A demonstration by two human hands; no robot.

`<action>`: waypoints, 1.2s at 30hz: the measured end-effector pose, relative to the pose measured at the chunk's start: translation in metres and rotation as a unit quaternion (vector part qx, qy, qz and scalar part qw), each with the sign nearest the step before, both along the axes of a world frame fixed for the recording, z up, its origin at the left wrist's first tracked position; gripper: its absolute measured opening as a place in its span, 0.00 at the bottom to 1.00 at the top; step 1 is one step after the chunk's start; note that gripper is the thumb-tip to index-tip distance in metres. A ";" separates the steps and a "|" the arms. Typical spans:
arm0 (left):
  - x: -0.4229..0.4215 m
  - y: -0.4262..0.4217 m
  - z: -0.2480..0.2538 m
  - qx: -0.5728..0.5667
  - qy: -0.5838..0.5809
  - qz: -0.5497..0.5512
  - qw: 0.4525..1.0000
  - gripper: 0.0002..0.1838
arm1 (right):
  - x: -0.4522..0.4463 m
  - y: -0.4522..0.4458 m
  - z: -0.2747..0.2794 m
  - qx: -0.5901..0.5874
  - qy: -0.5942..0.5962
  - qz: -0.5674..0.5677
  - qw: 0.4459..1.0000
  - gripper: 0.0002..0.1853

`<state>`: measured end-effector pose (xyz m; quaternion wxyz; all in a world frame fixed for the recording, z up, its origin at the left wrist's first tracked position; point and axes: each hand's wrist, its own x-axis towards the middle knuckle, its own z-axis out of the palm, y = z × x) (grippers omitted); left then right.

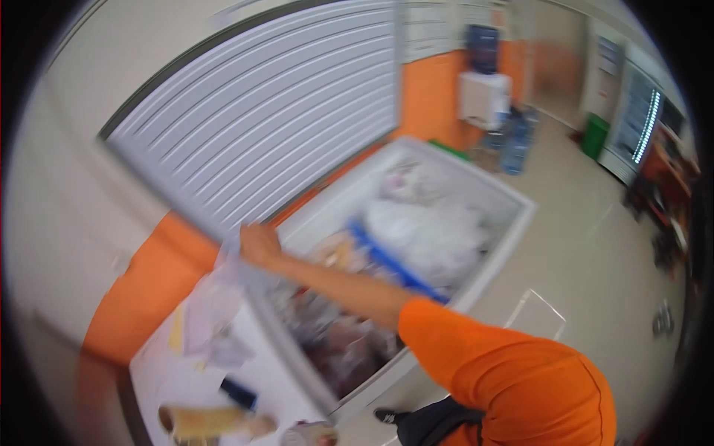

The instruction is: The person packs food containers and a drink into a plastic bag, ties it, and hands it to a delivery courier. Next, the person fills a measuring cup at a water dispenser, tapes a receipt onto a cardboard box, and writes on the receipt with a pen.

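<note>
My right hand (259, 246) reaches across from an orange sleeve, over the near left end of an open chest freezer (487, 297). Its fingers are closed, and a thin, whitish plastic bag (219, 286) hangs at them, blurred by motion. Close behind the hand is the lower corner of the raised, ribbed freezer lid (282, 111). Inside the freezer lie clear-wrapped packages (349, 346) in the near part and white bags (428, 230) in the far part. A blue divider (394, 260) runs between them. I do not see my left hand.
A white table (279, 372) adjoins the freezer, bearing a dark phone (239, 393), a blurred tan roll-like object (204, 421) and plastic. Farther back are a water dispenser (484, 98), large water bottles (515, 145), a green bin (594, 136) and a glass-fronted fridge (631, 115).
</note>
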<state>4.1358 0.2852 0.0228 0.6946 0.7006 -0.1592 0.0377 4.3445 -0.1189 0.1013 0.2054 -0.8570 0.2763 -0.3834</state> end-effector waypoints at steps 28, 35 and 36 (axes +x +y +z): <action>-0.666 -1.057 -0.006 0.223 -0.300 -0.648 0.664 0.37 | -1.061 -0.597 -0.174 0.480 -0.405 -0.249 0.738 0.19; -0.731 -1.309 -0.077 0.103 -0.127 -0.569 0.806 0.26 | -1.148 -0.840 -0.259 0.435 -0.280 -0.323 0.792 0.19; -0.737 -1.352 -0.101 0.103 -0.010 -0.554 0.826 0.24 | -1.162 -0.881 -0.270 0.415 -0.250 -0.325 0.812 0.19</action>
